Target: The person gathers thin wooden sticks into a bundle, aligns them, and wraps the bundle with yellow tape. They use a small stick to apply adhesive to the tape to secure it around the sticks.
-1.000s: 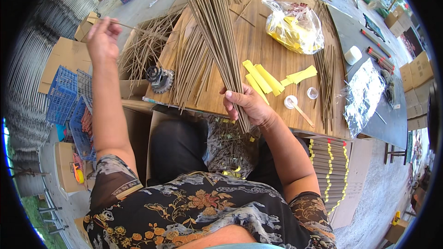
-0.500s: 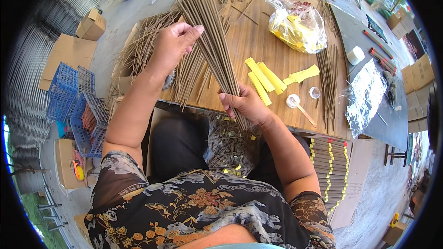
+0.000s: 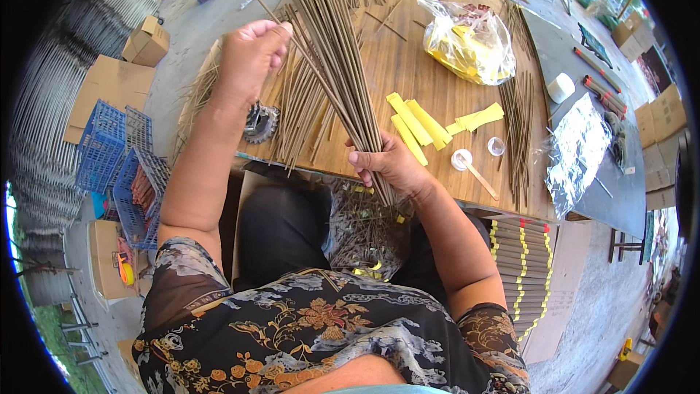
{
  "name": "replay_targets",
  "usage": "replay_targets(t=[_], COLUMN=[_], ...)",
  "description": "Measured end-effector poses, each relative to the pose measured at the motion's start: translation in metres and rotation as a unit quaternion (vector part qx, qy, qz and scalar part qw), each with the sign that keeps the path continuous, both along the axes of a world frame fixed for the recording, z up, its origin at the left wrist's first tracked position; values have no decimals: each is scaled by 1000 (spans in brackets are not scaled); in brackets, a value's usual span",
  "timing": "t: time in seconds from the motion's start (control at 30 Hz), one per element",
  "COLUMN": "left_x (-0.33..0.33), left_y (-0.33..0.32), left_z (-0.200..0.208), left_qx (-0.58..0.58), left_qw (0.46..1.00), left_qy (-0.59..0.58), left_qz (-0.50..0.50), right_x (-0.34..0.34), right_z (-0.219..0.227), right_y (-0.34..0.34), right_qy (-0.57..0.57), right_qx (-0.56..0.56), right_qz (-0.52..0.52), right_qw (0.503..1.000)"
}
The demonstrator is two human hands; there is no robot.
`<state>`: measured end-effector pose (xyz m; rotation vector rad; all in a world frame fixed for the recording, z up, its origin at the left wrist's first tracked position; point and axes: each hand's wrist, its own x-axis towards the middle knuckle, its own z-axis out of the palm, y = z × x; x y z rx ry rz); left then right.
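Head view: our right hand (image 3: 386,164) grips the lower end of a bundle of thin brown sticks (image 3: 339,66), which fans upward over the wooden table (image 3: 408,66). Our left hand (image 3: 248,58) is pinched closed on a single stick (image 3: 266,9) at the bundle's upper left. Yellow paper strips (image 3: 419,120) lie just beside the bundle.

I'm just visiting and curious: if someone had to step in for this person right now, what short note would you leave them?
Right hand: gripping the lower end of a fanned bundle of thin sticks at the near table edge.
Left hand: raised at the bundle's top, pinching one stick.
Nearby: loose sticks on the table left of the bundle, yellow strips to its right, a bag of yellow pieces beyond.
Done: bundle partly gathered, not wrapped.
Left, probably: add the loose sticks.
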<state>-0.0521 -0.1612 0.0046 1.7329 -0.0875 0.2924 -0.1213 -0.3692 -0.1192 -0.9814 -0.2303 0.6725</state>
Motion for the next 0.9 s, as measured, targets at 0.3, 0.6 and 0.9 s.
replay_targets(t=[0.3, 0.6, 0.9], left_x=[11, 32, -12], left_y=[68, 209, 30], left_z=[49, 44, -45], left_qx=[-127, -241, -179], left_qw=[973, 910, 976], left_qy=[-162, -184, 90], left_qz=[107, 284, -80], right_x=[4, 4, 3], right_z=[-4, -5, -7], right_y=[-4, 0, 3], right_qy=[16, 20, 4], right_qx=[26, 54, 35], right_qz=[24, 42, 46], right_qw=[999, 997, 998])
